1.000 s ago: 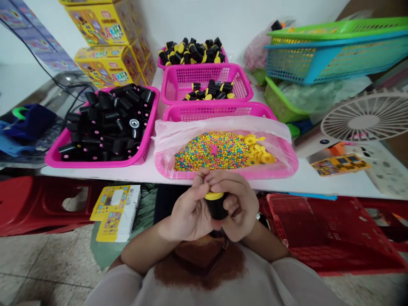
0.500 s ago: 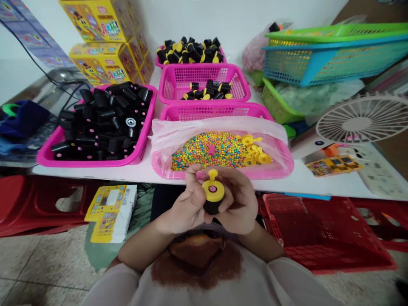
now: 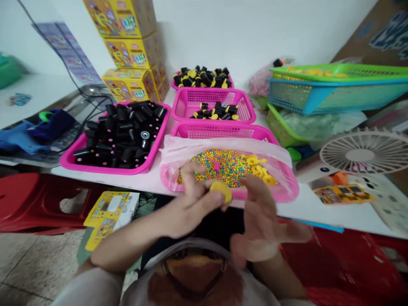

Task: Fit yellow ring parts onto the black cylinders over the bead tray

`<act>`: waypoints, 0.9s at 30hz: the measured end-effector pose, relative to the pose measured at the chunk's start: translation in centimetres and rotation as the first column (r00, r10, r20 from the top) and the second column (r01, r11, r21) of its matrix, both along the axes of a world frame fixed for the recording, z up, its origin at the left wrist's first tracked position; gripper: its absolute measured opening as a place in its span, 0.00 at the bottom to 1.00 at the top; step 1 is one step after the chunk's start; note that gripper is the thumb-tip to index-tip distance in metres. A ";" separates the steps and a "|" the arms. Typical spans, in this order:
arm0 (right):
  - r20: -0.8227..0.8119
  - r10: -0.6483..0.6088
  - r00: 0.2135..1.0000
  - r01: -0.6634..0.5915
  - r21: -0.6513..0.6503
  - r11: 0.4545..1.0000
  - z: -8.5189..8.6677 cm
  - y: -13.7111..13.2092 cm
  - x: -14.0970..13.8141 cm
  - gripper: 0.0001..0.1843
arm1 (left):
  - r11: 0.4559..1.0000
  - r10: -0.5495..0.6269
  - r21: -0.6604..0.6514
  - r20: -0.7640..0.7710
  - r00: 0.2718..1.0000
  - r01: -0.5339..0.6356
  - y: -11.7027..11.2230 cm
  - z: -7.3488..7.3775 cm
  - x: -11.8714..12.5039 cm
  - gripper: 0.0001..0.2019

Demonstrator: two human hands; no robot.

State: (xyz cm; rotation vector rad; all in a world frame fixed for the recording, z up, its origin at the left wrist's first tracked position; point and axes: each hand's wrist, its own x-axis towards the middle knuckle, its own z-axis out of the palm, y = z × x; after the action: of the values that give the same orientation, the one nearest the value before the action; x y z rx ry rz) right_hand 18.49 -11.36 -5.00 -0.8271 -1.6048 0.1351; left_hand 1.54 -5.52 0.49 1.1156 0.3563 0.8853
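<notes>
My left hand [image 3: 183,214] grips a small bottle with a round yellow cap [image 3: 222,191] in front of my chest. The cap's flip lid appears closed, and the black body below it is mostly hidden by the fingers. Apart from the bottle, to its right, my right hand [image 3: 259,227] is open and empty, its spread fingers blurred. Just beyond both hands lies a plastic-lined pink tray [image 3: 288,191] holding small multicoloured beads [image 3: 207,163], yellow flip caps [image 3: 259,170] and a little pink piece [image 3: 216,166].
A pink basket [image 3: 65,159] of black bottles [image 3: 127,131] stands left. Behind the tray, pink baskets [image 3: 248,106] contain capped bottles. Stacked yellow boxes [image 3: 129,85], a fan [image 3: 363,153] on the right, green and blue baskets [image 3: 287,95], and a red crate [image 3: 338,263] below surround the workspace.
The bottle's raised yellow lid has been folded down over the cap. My right hand has let go and moved right, opening. The camera view has tilted up a little.
</notes>
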 end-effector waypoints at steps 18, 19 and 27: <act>0.257 0.206 0.944 -0.176 -0.135 0.975 -1.7 -3.0 5.3 0.21 | 0.838 0.502 0.333 -0.781 -0.372 0.433 22.5 6.4 -11.1 0.46; 0.246 0.206 0.947 -0.174 -0.144 0.974 -1.8 -3.2 5.7 0.21 | 0.840 0.500 0.335 -0.786 -0.365 0.428 22.3 5.6 -11.7 0.44; 0.393 0.243 0.887 -0.218 -0.109 0.970 -1.6 -2.1 5.1 0.20 | 0.760 0.624 0.514 -0.749 -0.224 0.399 21.0 2.8 -12.1 0.22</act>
State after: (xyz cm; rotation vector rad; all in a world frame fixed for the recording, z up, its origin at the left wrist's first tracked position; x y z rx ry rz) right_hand 23.57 -13.43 -6.56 -0.7391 -2.1010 0.1934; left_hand -10.59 15.44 3.30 2.4577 1.7679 -0.1474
